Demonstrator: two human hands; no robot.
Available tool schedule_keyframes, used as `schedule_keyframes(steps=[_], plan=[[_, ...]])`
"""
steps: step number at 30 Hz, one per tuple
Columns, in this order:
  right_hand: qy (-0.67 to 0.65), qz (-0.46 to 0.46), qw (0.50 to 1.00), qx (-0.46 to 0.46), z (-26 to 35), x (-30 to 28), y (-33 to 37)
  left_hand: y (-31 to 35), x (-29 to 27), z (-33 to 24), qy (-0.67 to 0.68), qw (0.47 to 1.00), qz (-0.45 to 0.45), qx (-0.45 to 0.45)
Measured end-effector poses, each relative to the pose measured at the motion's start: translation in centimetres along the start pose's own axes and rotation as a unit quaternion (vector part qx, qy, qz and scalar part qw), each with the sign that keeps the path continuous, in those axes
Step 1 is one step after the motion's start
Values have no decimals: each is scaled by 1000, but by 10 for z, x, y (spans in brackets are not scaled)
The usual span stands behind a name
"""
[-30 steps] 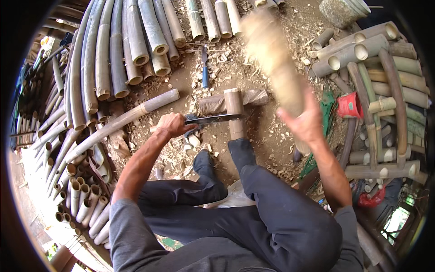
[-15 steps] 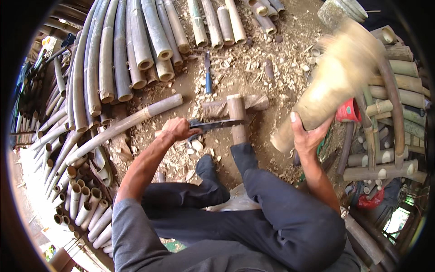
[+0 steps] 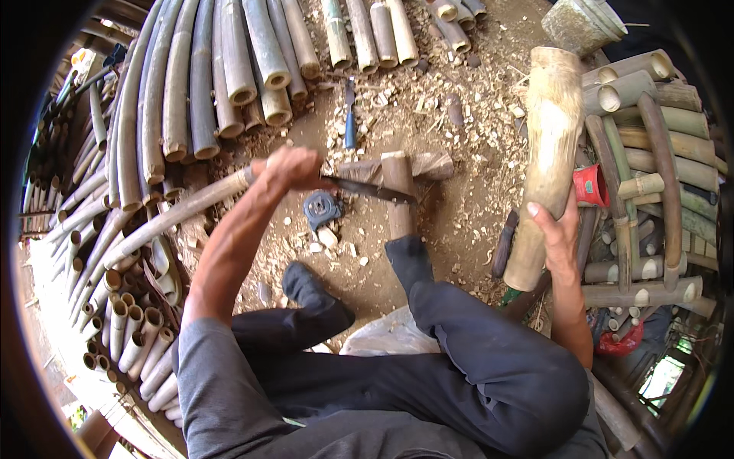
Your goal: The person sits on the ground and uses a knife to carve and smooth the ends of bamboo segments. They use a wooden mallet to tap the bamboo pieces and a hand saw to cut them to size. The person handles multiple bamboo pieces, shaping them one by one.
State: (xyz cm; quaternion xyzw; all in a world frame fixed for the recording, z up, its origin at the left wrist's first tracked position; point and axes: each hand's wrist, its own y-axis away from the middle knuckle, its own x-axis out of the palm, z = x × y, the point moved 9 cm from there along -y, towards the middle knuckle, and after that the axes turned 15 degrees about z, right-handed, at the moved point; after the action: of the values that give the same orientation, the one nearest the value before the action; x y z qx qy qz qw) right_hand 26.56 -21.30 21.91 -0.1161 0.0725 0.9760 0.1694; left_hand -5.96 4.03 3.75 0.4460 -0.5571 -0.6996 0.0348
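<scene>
My left hand (image 3: 294, 167) is closed around the handle of a machete (image 3: 371, 189). The dark blade lies across a short bamboo piece (image 3: 397, 180), whose far end rests on a wooden block (image 3: 432, 164). My foot in a dark sock (image 3: 409, 260) presses against the near end of that piece. At the right, my right hand (image 3: 562, 237) grips the lower part of a thick bamboo club (image 3: 552, 130), held nearly upright with its wider end away from me. A tape measure (image 3: 323, 210) lies on the ground below my left hand.
A blue-handled chisel (image 3: 350, 126) lies among wood chips. Long bamboo poles (image 3: 202, 84) fill the far left, with cut tubes (image 3: 134, 329) stacked nearer. At right stand a bamboo rack (image 3: 627, 206), a red cup (image 3: 589, 186) and a whitish bucket (image 3: 585, 27). A dark-handled tool (image 3: 505, 245) lies near the club.
The club has swung from a blurred rightward tilt to nearly upright. My left hand has risen slightly with the machete, whose blade now slants, and the tape measure shows fully. My left foot shifted left.
</scene>
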Motion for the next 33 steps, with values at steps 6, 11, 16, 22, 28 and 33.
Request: schedule_keyframes(steps=[6, 11, 16, 22, 28, 33], plan=[[30, 25, 999, 23, -42, -5, 30, 45, 46, -37, 129, 985, -115, -29], [84, 88, 992, -23, -36, 18, 15, 86, 127, -59, 221, 942, -252, -3], [56, 115, 992, -16, -37, 32, 3, 69, 142, -74, 193, 971, -142, 14], [66, 137, 988, -5, -42, 39, 2, 57, 139, -70, 192, 971, -139, 25], [74, 158, 985, -1, -41, 44, 0, 55, 137, -68, 185, 973, -135, 17], [104, 192, 976, -16, -40, 55, 1, 50, 137, -67, 172, 979, -105, 22]])
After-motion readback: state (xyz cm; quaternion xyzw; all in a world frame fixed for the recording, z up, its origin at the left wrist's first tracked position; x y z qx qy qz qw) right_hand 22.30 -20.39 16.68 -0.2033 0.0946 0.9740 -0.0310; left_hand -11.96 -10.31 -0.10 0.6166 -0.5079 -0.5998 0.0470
